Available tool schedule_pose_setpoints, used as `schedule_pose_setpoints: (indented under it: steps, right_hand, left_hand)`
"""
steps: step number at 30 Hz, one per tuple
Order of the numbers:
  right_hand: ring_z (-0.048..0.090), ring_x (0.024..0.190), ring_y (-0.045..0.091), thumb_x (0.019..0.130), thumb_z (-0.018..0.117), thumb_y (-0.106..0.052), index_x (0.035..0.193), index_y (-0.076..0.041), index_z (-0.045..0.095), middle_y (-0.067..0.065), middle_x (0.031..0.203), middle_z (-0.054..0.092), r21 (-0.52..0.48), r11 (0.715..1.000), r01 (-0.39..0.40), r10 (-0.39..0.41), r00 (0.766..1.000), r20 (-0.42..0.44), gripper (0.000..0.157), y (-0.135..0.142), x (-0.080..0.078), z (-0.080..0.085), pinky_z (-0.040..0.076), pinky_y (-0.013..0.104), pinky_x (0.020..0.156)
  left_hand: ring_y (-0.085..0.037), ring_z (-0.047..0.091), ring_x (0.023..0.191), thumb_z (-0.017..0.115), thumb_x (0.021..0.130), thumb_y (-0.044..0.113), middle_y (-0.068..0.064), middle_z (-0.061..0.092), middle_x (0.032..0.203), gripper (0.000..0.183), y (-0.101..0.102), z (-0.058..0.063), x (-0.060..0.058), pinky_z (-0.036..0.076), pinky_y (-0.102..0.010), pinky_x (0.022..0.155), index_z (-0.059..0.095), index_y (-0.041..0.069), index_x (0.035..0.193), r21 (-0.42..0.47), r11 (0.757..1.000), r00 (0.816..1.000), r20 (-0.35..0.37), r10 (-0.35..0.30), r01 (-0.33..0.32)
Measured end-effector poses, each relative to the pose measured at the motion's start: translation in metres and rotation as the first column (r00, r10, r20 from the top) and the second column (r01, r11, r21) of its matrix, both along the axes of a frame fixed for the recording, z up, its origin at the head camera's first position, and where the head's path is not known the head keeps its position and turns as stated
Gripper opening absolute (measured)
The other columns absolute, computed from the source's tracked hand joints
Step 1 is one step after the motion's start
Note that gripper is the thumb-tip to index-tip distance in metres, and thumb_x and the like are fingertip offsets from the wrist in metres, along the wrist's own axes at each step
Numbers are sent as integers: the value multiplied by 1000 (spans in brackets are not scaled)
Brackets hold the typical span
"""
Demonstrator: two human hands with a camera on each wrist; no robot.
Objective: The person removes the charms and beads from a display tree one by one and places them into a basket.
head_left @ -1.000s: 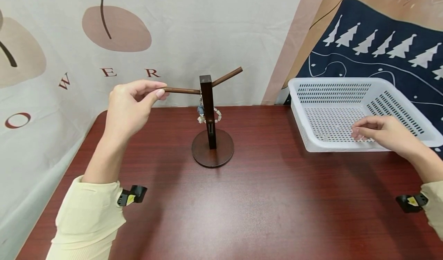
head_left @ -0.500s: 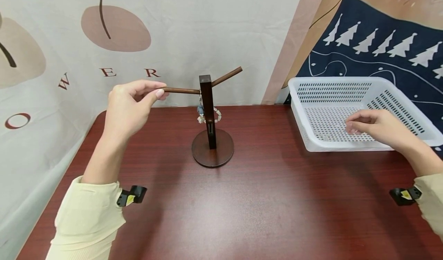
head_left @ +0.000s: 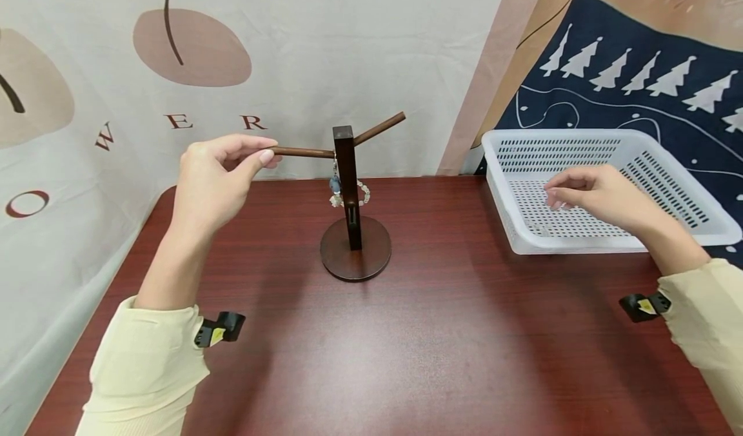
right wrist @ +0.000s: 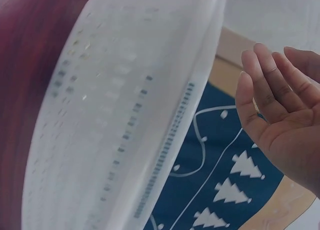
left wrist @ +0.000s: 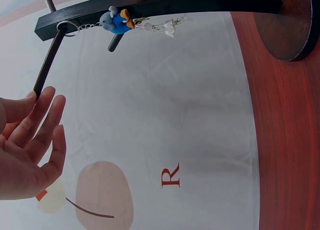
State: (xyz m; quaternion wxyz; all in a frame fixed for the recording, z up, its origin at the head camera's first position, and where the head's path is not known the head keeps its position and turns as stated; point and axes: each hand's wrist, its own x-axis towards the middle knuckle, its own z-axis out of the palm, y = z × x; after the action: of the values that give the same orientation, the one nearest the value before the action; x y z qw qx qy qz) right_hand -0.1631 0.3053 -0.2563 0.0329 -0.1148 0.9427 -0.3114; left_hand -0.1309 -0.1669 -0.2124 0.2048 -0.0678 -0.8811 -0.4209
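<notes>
So my left hand (head_left: 213, 181) has the tip of the brown wooden peg (head_left: 304, 153) pinched between thumb and fingers, other fingers loosely bent. That peg sticks out from the left side of the dark wooden jewelry stand (head_left: 348, 191), so the post is to the right of my hand. A bird keychain (left wrist: 117, 23) has its ring round the same peg, right up by the post and well apart from my fingertips. It's a blue bird with pale, clear-ish flower charms (left wrist: 167, 27) dangling below it. There's also a pale beaded loop (head_left: 364, 193) poking out past the right of the post, can't tell what it hangs from tbh.

My right hand (head_left: 594, 194) is over the white plastic basket (head_left: 580, 246), fingers slack and half curled, and I can't see anything in them. The right wrist view shows a gap between those fingers and the basket wall. Stand's upright on its round base near the back edge of the reddish-brown tabletop (head_left: 406, 352), basket's at the back right corner, with a navy tree-print cloth (head_left: 540, 100) behind it.
</notes>
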Motion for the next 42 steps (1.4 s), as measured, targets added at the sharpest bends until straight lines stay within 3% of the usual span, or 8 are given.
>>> schedule_pose_setpoints:
  steps: [15,27,35,42]
  right_hand:
    - [61,68,16,89,58,-7,99,2,64,10,80,67,-95,993,-77,76,997,-15,15,-51,-15,13,47,22,60]
    - [61,66,14,88,57,-3,96,4,63,8,78,66,-204,963,-177,174,984,-32,12,-86,-23,15,49,26,61]
    - [63,70,16,89,56,-3,99,6,62,8,79,66,-233,934,-270,267,963,-47,14,-101,-28,16,50,25,65]
    - [62,68,14,89,57,-5,98,4,63,10,78,66,-203,920,-336,323,941,-98,14,-115,-30,28,50,24,63]
  left_hand:
    - [9,57,69,62,88,15,-1,70,81,19,0,1,1,39,-16,64,70,8,102,-14,1000,1000,6,7,-7]
    - [9,57,68,63,87,14,2,70,79,18,0,0,1,39,-16,63,71,7,101,-11,1000,1000,-9,5,-6]
    - [10,57,67,63,87,13,-1,70,80,17,1,0,0,39,-16,63,71,7,101,-16,1000,1000,-6,10,-10]
    - [10,57,68,63,87,14,-4,70,81,18,1,1,1,39,-16,64,70,7,102,-11,1000,1000,-7,-1,1]
